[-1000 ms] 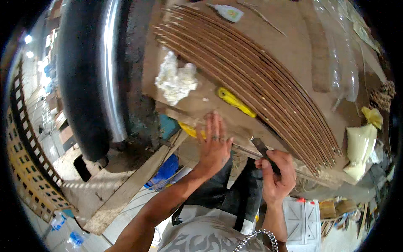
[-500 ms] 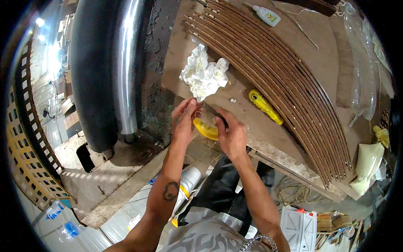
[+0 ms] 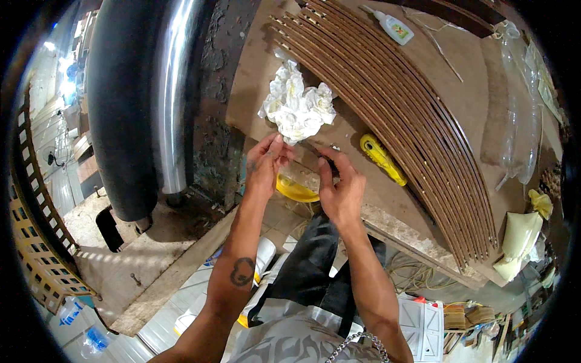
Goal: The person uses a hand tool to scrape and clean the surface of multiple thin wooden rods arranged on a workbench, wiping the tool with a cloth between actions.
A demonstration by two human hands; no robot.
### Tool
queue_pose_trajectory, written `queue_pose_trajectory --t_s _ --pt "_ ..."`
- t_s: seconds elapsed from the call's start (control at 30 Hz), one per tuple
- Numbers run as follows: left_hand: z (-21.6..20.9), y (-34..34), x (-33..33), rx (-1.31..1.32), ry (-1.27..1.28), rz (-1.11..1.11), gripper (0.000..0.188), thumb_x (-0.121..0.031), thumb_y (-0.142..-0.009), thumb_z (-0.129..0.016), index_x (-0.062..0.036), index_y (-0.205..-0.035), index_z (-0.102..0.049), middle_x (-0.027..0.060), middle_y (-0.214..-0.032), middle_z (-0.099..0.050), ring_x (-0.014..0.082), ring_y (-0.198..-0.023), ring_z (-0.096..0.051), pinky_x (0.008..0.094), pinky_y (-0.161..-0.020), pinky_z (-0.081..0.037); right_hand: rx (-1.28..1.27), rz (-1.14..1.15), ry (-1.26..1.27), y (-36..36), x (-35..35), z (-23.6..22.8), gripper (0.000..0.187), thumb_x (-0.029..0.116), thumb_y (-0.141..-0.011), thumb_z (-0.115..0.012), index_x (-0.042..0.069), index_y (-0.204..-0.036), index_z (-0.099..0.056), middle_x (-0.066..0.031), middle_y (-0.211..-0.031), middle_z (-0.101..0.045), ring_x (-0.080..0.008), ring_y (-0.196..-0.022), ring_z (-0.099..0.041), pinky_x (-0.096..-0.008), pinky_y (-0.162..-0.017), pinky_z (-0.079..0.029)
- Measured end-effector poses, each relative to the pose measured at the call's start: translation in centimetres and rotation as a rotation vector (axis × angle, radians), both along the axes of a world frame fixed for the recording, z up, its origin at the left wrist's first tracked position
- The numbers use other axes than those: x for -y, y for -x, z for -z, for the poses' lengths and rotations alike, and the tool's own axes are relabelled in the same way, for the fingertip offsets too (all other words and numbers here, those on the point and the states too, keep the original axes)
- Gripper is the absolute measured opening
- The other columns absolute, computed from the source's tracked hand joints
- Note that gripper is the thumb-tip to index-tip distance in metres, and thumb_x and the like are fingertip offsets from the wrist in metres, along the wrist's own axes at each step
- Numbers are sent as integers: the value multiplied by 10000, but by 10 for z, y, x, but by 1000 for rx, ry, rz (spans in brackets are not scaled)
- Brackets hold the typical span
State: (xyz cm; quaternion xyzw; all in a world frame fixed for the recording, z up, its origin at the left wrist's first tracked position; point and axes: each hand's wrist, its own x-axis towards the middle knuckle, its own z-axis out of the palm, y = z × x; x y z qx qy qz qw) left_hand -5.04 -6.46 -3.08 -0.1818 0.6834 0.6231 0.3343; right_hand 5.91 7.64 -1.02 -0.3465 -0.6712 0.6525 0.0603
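Note:
My left hand [image 3: 265,166] is at the near edge of the board, its thumb and fingers pinched together by the lower tip of a crumpled white paper [image 3: 296,109]. What it pinches is too small to make out. My right hand [image 3: 342,187] is beside it, fingers curled round something dark and thin that I cannot identify. Below and between both hands shows a curved yellow band [image 3: 296,190], perhaps part of a tape roll; whether a hand touches it is unclear. Right of my right hand lies a yellow utility knife [image 3: 382,159] against a row of long brown strips [image 3: 393,103].
A small white glue bottle [image 3: 393,27] lies beyond the strips. Two large rollers, one black [image 3: 124,109] and one shiny metal [image 3: 172,97], stand at the left. A pale yellow bag [image 3: 520,239] and clear plastic [image 3: 514,115] are at the right.
My hands have moved slightly apart, the right one a little to the right. The yellow band now shows below them. The whole view has shifted slightly.

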Motion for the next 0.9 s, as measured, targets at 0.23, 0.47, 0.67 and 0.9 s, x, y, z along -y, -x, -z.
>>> queue_pose_trajectory --t_s 0.23,0.47,0.67,0.9 --pt "0 2 0 12 24 232 241 -226 -934 -695 -15 -1044 -661 18 -815 -632 72 -667 -511 229 -570 -378 -58 3 24 7 3 16 229 24 -894 -616 54 -1115 -671 -175 -982 -705 -325 -846 -698 -393 -724 -549" --pt "0 -4 -13 -139 1 142 180 -171 -885 -724 -38 -991 -664 -27 -786 -568 57 -629 -462 219 -544 -334 -9 36 324 2 7 2 249 57 -909 -631 51 -1156 -654 -177 -881 -717 -260 -757 -722 -358 -658 -554" --pt "-26 -4 -35 -14 -43 -45 150 -133 -872 -719 -60 -975 -637 -20 -770 -563 79 -583 -482 231 -502 -363 -116 115 190 -1 12 -13 236 12 -907 -606 48 -1137 -643 -175 -955 -710 -265 -784 -731 -365 -672 -565" --pt "-8 -24 -46 221 -154 -187 184 -123 -826 -736 -118 -892 -565 -29 -655 -505 130 -518 -508 293 -468 -429 -94 162 -93 -16 14 -17 200 -28 -905 -592 53 -1070 -671 -138 -919 -713 -254 -786 -738 -340 -663 -562"
